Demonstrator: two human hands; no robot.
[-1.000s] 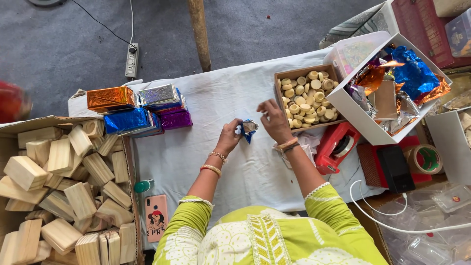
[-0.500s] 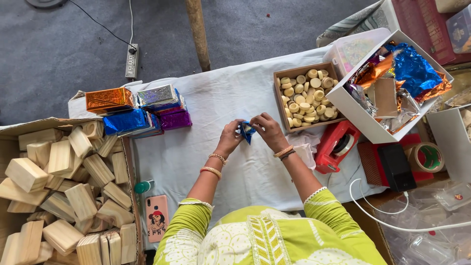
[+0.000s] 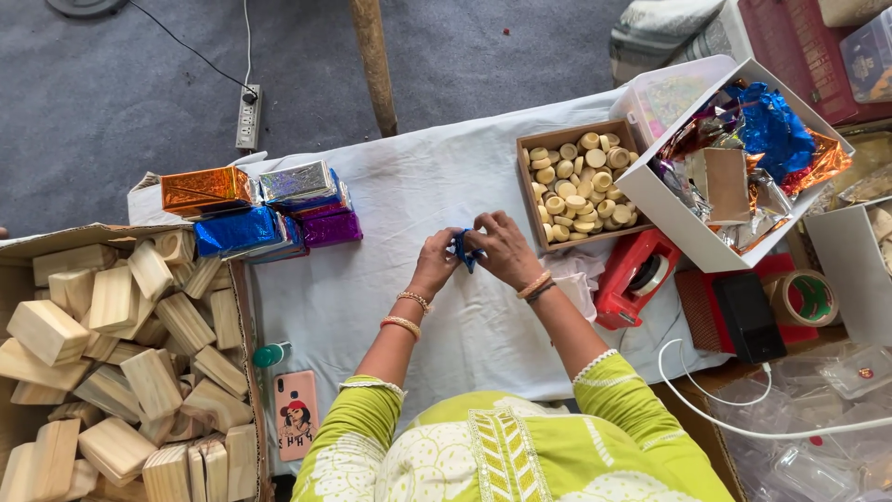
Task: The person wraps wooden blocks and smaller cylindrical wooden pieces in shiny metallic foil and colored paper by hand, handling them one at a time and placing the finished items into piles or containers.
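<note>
Pinching the blue foil piece [image 3: 464, 249] between both hands, left hand [image 3: 437, 263] and right hand [image 3: 502, 249], we close our fingers on it. It sits between them above the bench [image 3: 409, 204], equally near each.

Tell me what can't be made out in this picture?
- Blue foil piece, head view: mostly covered by the left hand and right hand; what it wraps is hidden.
- Wood blocks: cut off by the left edge.
- Clear trays: cut off at the bottom right corner.
</note>
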